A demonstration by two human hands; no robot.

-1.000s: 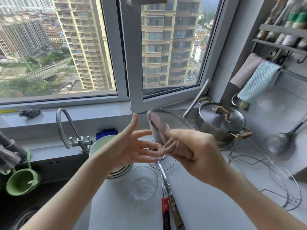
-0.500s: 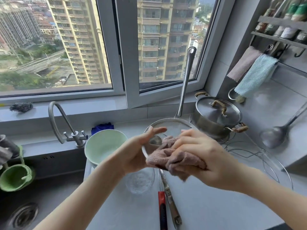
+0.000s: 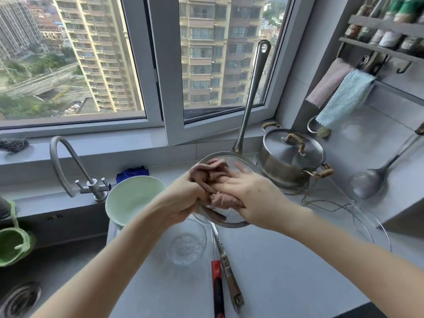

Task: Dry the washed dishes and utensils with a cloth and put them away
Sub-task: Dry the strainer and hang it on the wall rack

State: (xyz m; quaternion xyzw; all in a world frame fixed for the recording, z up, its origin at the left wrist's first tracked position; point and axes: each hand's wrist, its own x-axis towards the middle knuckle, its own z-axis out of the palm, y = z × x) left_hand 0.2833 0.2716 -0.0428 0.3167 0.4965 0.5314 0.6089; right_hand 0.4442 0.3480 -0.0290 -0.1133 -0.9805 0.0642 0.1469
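- Since half a second earlier, the left hand (image 3: 183,198) had closed on the near rim of the round steel mesh strainer with a long handle (image 3: 250,95), and the right hand (image 3: 250,198) had shifted into its bowl.
- Left hand: gripped the rim together with a fold of the crumpled pinkish-brown terry cloth (image 3: 207,172); fingertips hidden behind cloth and rim.
- Right hand: fingers fairly straight, pressing the cloth into the bowl; thumb out of sight.
- Strainer: held above the smooth grey countertop (image 3: 286,271), handle slanting up toward the window; mesh mostly covered.
- Red-handled utensil (image 3: 216,285) and steel-handled utensil (image 3: 229,278), side by side: heads hidden under the strainer, kind unclear.
- Small clear glass bowl (image 3: 185,245): far edge overlapped by the strainer.
- Pale green glazed bowl (image 3: 135,198): smooth, just left of the left hand.
- Lidded steel pot with cord-wrapped handles (image 3: 291,161): behind the right hand.
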